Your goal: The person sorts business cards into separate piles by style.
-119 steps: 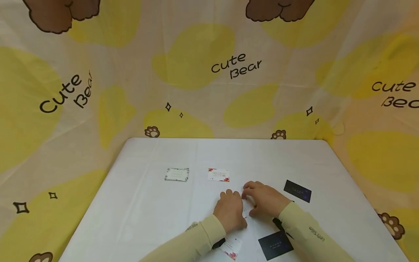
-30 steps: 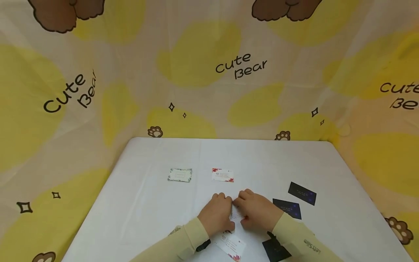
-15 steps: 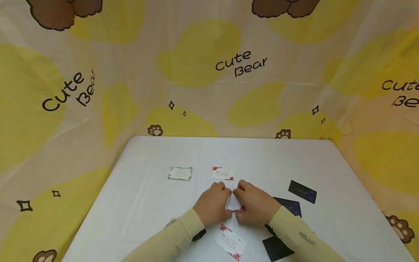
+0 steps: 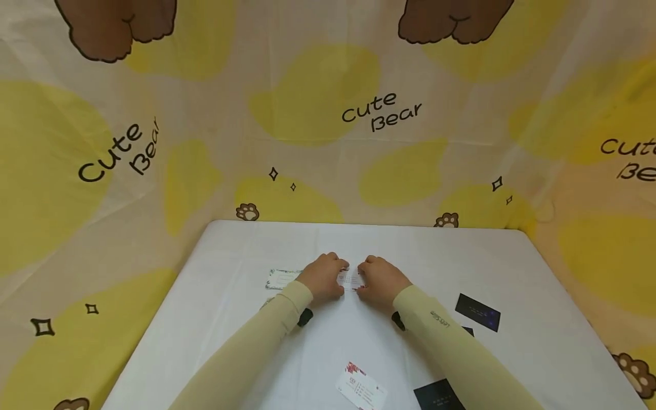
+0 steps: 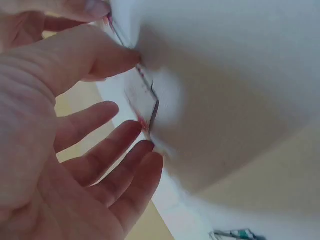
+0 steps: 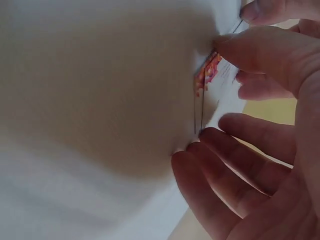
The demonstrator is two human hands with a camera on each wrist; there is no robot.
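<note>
Between my two hands, near the back of the table, is a white business card with red floral corners. My left hand pinches its left end, thumb on the near edge and fingers at the far edge. At the opposite end my right hand pinches it the same way. The right wrist view shows the card lying over another card, their edges slightly offset. Most of the lower card is hidden. Just left of my left hand lies a card with a green leafy border, partly covered.
A loose white card with red flowers lies at the front of the white table. To the right are a dark card, another dark card near the front, and a dark corner showing past my right sleeve.
Both hands have moved away from me, carrying the white card from mid-table to the spot of the floral card at the back. My right forearm now covers most of one dark card.
</note>
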